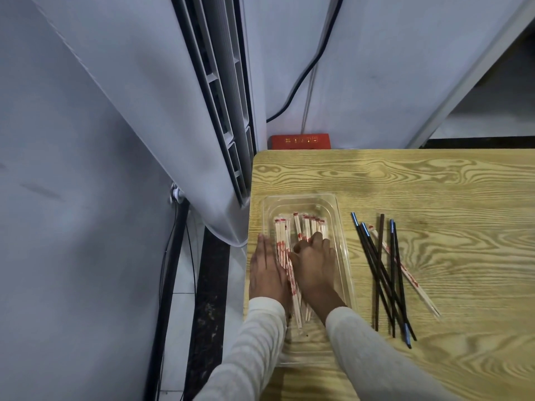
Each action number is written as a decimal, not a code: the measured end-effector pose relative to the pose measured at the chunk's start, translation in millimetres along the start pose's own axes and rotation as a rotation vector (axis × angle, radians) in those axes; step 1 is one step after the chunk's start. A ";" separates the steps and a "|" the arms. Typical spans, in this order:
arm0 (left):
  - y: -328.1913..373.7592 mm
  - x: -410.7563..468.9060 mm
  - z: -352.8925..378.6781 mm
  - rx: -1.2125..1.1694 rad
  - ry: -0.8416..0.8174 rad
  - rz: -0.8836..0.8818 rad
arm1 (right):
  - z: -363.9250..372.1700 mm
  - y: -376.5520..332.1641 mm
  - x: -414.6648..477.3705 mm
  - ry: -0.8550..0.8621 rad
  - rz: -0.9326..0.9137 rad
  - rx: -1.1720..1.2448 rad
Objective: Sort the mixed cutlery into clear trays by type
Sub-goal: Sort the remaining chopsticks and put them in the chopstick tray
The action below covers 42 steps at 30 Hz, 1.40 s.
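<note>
A clear plastic tray [341,227] sits at the left end of the wooden table [434,183]. Inside it lie several wrapped disposable chopsticks [307,227] with red print. My left hand [266,270] lies flat along the tray's left side, fingers straight, against the bundle. My right hand [314,261] rests on the wrapped chopsticks inside the tray, fingers curled over them. To the right of the tray, several black chopsticks [385,273] lie crossed on the table, with one wrapped chopstick pair [411,280] under them.
A white standing air conditioner [220,111] is close to the table's left edge. A red power strip [301,141] sits behind the table's far edge, with cables running up the wall. Bare wood extends right of the black chopsticks.
</note>
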<state>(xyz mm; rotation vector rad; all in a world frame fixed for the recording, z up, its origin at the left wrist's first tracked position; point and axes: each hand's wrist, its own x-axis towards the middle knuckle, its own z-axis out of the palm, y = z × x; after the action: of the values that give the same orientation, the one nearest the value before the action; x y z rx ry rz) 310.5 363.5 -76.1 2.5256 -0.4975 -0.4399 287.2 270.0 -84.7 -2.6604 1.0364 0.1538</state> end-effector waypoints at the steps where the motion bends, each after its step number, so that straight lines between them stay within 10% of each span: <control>1: -0.1 -0.3 0.4 0.000 0.013 0.004 | 0.2 -3.7 1.5 -0.008 0.014 -0.004; 30: -3.8 -3.7 2.1 -0.031 0.009 0.028 | -6.9 -25.8 11.3 -0.099 0.080 -0.023; 42: -10.1 -1.6 11.2 0.056 0.034 0.035 | -81.1 25.9 1.4 0.224 0.326 0.793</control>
<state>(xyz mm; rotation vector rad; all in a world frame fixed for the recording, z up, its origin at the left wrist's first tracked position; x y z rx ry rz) 307.2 367.4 -90.4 2.5695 -0.5472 -0.3745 270.5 226.8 -13.3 -1.8122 1.2588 -0.4168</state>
